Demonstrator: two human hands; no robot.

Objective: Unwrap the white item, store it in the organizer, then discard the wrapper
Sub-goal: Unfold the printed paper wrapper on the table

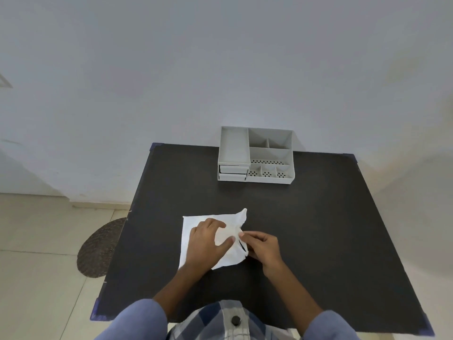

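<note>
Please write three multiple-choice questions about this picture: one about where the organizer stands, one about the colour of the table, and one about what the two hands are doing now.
1. Where does the organizer stand?
A. At the far edge of the table, near the wall
B. On the floor beside the round mat
C. Directly under the left hand

2. What colour is the table top?
A. White
B. Dark, almost black
C. Light wood

3. What is the state of the hands?
A. Both rest in the lap
B. One lifts the organizer
C. Both are on the white wrapper

Answers:
1. A: the grey organizer sits at the back edge, against the wall.
2. B: the surface is dark, with bluish corner guards.
3. C: the left hand presses on the wrapper while the right hand pinches its bunched part with the fingers.
</note>
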